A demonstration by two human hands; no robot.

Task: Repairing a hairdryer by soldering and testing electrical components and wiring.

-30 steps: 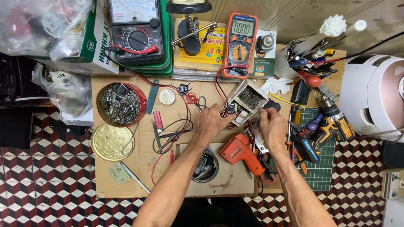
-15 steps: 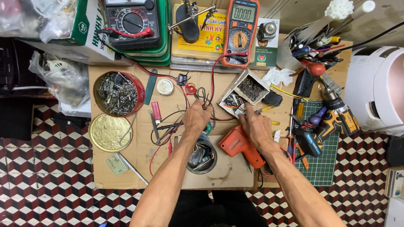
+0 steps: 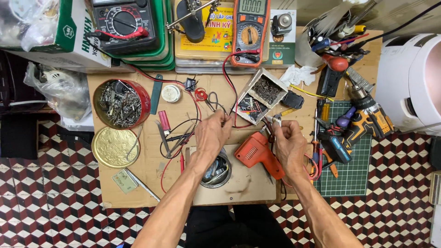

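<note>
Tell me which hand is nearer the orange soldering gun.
Right. The right hand is just right of the orange soldering gun, nearly touching; the left hand is farther off, to its left.

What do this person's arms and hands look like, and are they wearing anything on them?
Both forearms are bare, lean and sinewy, with no sleeves reaching into view. The left hand and right hand wear no gloves, and no watch, ring or bracelet can be made out. Dark clothing shows at the lap below the board.

Bare forearms (sleeveless), dark trousers
</note>
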